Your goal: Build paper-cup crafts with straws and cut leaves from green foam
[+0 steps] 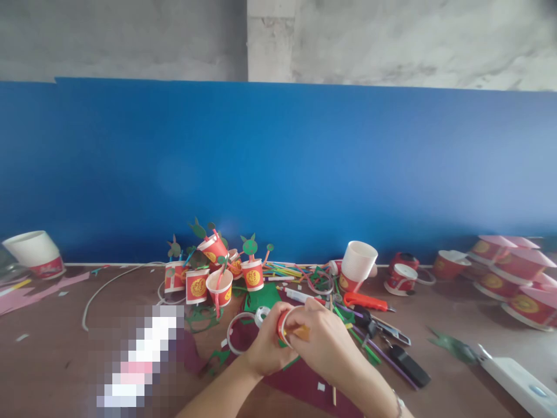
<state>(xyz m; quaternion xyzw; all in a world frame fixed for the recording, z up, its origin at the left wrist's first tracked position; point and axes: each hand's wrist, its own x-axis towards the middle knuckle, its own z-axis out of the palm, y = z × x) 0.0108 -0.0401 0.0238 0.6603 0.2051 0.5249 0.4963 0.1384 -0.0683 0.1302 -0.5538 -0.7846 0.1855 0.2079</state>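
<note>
Both hands meet low in the middle of the view around a small red paper cup [288, 326] with a white rim and a gold emblem. My left hand [267, 345] curls around the cup from the left, fingers closed on it. My right hand [324, 337] wraps over the cup from the right, thumb and fingers pressed on its side. Just left of the hands lies a white paper ring [237, 332] on the brown table [65, 360]. Dark red paper [300, 380] lies under my wrists.
A cluster of decorated red cups with green cut-outs [213, 270] stands behind my hands. Coloured straws [285, 271], a tilted white cup [357, 262], an orange-handled cutter [365, 301], black tools [407, 364] and more red cups [517, 273] lie right. A blue board [278, 168] backs the table.
</note>
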